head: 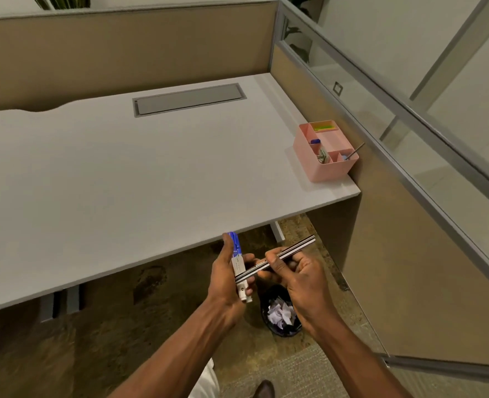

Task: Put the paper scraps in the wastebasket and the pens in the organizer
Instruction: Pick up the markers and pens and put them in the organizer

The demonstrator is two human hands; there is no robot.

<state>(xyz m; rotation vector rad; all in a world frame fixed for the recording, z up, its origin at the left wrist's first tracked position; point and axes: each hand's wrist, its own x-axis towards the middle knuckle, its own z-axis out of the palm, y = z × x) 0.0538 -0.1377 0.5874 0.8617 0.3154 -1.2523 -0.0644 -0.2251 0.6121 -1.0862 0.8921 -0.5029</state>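
Note:
My left hand (226, 278) grips a white marker with a blue cap (236, 254), held upright just off the desk's front edge. My right hand (296, 275) pinches two slim black-and-silver pens (290, 250), held side by side and slanting up to the right; their lower ends cross in front of the marker. Below my hands, on the floor, stands a dark mesh wastebasket (266, 307) with crumpled white paper scraps (280, 313) inside. The pink organizer (322, 169) sits at the desk's right front corner, with a blue-capped item and a thin metal pen in its compartments.
The white desk (139, 170) has a grey cable hatch (188, 99) at the back. Tan partition panels (122, 50) close the back and right side, with glass above on the right. A desk leg (277, 231) stands below. My shoe (264, 389) shows on the carpet.

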